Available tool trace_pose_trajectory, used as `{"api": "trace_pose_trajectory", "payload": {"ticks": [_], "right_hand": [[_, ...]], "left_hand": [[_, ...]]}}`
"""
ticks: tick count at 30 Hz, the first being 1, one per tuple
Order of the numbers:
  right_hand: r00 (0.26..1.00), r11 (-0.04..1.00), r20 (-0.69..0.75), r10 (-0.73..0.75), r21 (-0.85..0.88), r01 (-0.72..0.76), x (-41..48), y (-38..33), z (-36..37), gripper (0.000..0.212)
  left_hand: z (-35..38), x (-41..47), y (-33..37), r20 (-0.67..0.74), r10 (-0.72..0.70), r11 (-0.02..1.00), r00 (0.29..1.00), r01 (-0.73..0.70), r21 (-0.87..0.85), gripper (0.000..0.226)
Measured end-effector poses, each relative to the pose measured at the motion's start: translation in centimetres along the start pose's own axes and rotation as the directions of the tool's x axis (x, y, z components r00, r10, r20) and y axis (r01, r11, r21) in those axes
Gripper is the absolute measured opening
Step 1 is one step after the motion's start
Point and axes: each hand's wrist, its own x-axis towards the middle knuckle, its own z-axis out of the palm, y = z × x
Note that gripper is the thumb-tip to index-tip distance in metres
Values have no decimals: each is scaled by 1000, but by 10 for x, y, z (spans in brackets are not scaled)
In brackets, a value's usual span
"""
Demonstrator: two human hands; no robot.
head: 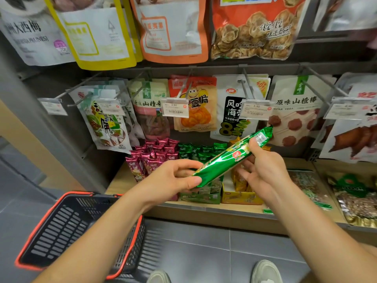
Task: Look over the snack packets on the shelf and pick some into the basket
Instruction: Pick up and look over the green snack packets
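Observation:
Both of my hands hold one long shiny green snack packet (228, 158) tilted up to the right in front of the shelf. My left hand (173, 180) pinches its lower left end. My right hand (263, 170) grips its upper part, thumb on the packet near the barcode. Below my left forearm a black basket with an orange rim (26, 250) hangs over the floor; what shows of its inside holds nothing. On the wooden shelf (120, 184) behind stand boxes of small maroon packets (151, 158), green packets (195, 152) and yellow packets (238, 182).
Hanging snack bags fill the hooks above, with price tags (174, 108) sticking out toward me. Flat packets (310, 186) lie on the shelf at right. A grey upright post (40, 111) stands at left. My shoes (265, 272) show on the grey tile floor.

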Motion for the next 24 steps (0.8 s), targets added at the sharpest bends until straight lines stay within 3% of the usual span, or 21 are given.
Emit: {"api": "trace_pose_trajectory", "payload": {"ticks": [3, 5, 7, 9, 10, 12, 14, 17, 19, 22, 24], "right_hand": [[999, 991, -32, -18, -136, 13, 5, 0, -4, 20], [987, 885, -103, -127, -461, 66, 12, 1, -10, 51], [927, 540, -43, -371, -823, 178, 12, 2, -15, 84], [810, 170, 251, -530, -904, 391, 2, 4, -14, 81], [767, 56, 427, -480, -857, 512, -4, 6, -10, 77], [698, -52, 676, -237, -726, 686, -16, 15, -1, 79], [640, -63, 763, -93, -646, 761, -22, 27, 4, 72], [649, 138, 752, -113, -635, 760, -25, 33, 8, 47], [660, 242, 743, -108, -624, 743, -26, 32, 9, 38], [655, 305, 749, -99, -603, 737, -27, 32, 9, 30], [653, 326, 752, -93, -596, 734, -29, 32, 10, 24]], "left_hand": [[-4, -1, 1, -97, 45, 999, 994, -42, 26, 26], [-9, -2, 1, -150, 75, 989, 986, -54, 139, 21], [-17, -3, 1, -180, 130, 950, 975, -70, 303, 19], [-23, -3, 0, -198, 174, 899, 965, -73, 432, 22], [-23, -2, 0, -200, 186, 889, 962, -78, 452, 24], [-19, 0, -1, -181, 217, 906, 959, -129, 402, 22], [-10, 3, 0, -171, 245, 934, 954, -185, 304, 20], [-3, 6, 3, -229, 259, 958, 938, -220, 182, 17], [-4, 5, 4, -305, 364, 921, 880, -290, 260, 21], [-8, 3, 4, -269, 653, 674, 708, -382, 632, 24], [-9, 3, 5, -195, 748, 540, 634, -412, 734, 25]]}}
